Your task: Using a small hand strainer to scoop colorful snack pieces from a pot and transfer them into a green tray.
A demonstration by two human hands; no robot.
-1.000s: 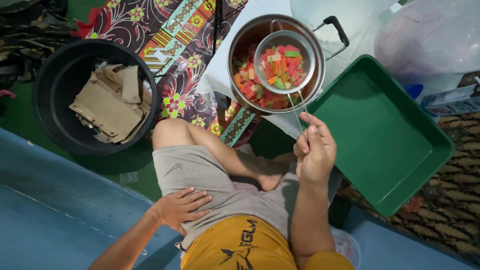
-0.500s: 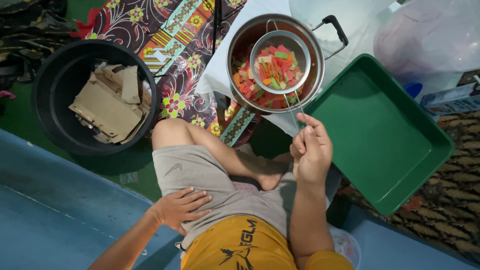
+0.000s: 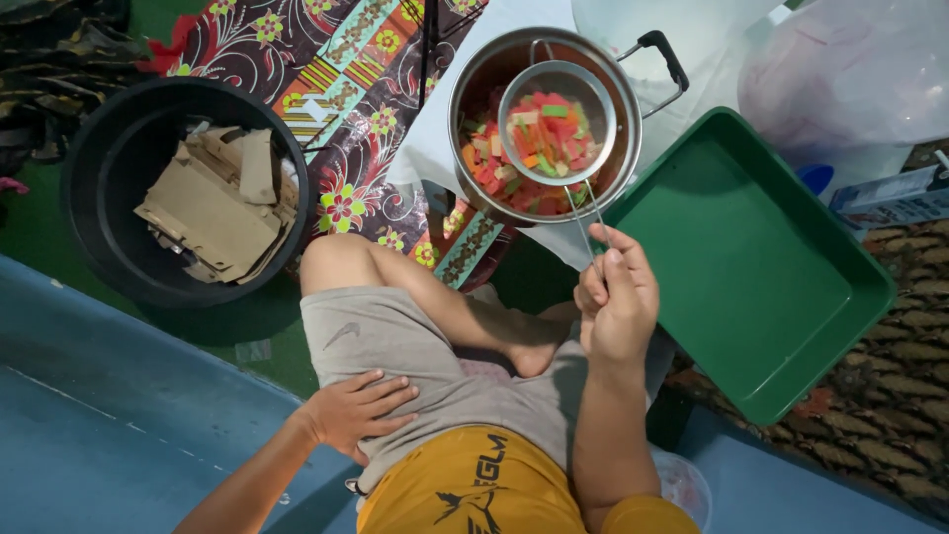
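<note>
My right hand (image 3: 618, 297) grips the thin wire handle of a round metal strainer (image 3: 557, 124). The strainer hangs over a steel pot (image 3: 474, 94) and carries red, orange and green cut strips. More of the same coloured strips lie in the pot beneath it. My left hand (image 3: 358, 412) rests flat on my grey shorts at the thigh, fingers spread, holding nothing. I sit cross-legged on the floor, one knee pointing at the pot.
An empty green plastic tray (image 3: 751, 267) lies right of the pot. A black tub (image 3: 109, 148) with folded cardboard pieces stands at the left. A patterned floral cloth (image 3: 346, 89) lies behind my knee, and a clear plastic bag (image 3: 860, 79) sits at the top right.
The strainer has shifted slightly left and farther over the pot, and my right hand moved with it. My left hand has stayed on the thigh.
</note>
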